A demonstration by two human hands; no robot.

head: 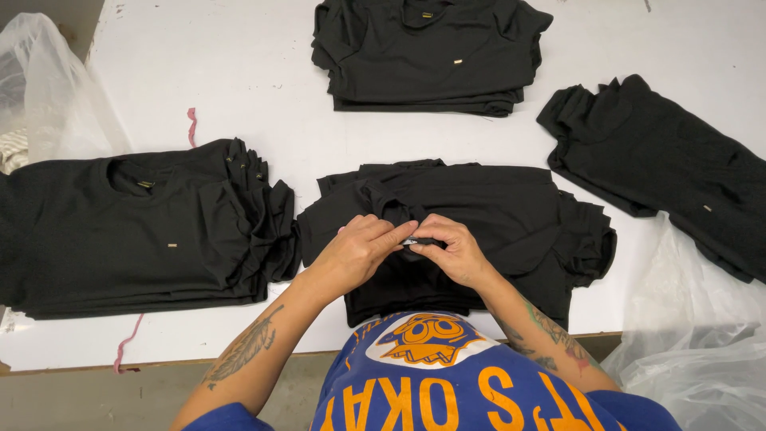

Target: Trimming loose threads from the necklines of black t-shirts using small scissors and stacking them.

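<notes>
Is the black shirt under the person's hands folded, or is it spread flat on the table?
Spread flat. The black shirt tops a stack, both sleeves out to the sides. The left hand and right hand pinch its neck area.

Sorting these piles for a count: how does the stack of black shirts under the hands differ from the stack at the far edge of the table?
The near stack is rumpled, sleeves splayed, with the left hand and right hand pinching its collar. The far stack lies flat, squared and untouched, its collar tag showing. Both are black short-sleeved shirts on the white table.
</notes>
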